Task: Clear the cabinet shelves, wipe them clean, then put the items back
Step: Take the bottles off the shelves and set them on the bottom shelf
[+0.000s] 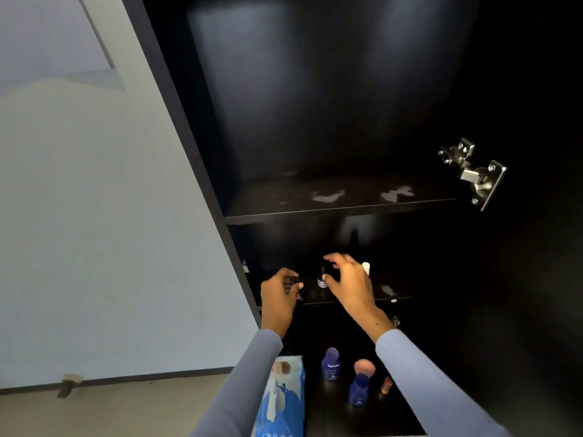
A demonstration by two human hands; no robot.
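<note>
I look into a dark open cabinet. My left hand (279, 294) curls round a small dark bottle (297, 287) at the left end of the middle shelf (362, 294). My right hand (348, 279) hovers with spread, bent fingers over a small nail-polish bottle (321, 279) standing on that shelf, not gripping it. A white-capped bottle (366, 268) stands just behind my right hand. The upper shelf (340, 206) carries nothing and shows pale smears. On the bottom shelf stand two blue bottles (330, 364) (358, 391), a pink-topped item (365, 367) and a tiny orange bottle (386, 385).
A blue and white wipes pack (282, 398) leans at the cabinet's lower left front. A metal hinge (473, 171) juts from the right side wall. A pale wall (94, 216) and floor lie to the left of the cabinet.
</note>
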